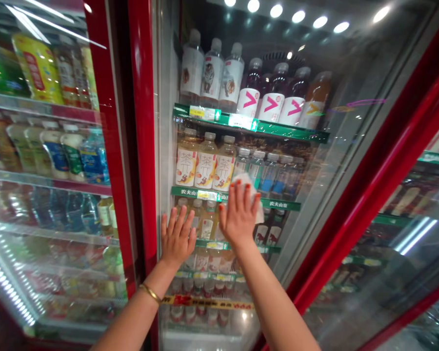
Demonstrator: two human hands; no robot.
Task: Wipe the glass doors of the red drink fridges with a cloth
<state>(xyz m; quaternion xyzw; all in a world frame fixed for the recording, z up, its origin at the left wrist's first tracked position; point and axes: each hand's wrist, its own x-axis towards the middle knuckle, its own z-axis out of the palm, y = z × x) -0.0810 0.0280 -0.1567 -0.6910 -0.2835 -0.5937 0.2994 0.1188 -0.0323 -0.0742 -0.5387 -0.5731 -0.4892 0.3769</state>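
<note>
A glass cooler door (219, 336) stands in front of me, with rows of bottled drinks behind it. My right hand (239, 217) lies over a white cloth (259, 216), holding it to the glass with palm and fingers. The cloth shows above the fingertips and along the right side of the hand; the rest is hidden. Lower and to the left, my left hand (177, 238) rests on the glass near the door's red frame (142, 122), fingers spread and nothing held. Its wrist wears a gold bangle (150, 293).
Behind the glass, purple-drink bottles (272, 105) and tea bottles (206, 163) stand on green-edged shelves (292, 131). Another drinks cooler (47, 183) is on the left. A red door frame (351, 222) slants along the right. Ceiling lights reflect in the glass.
</note>
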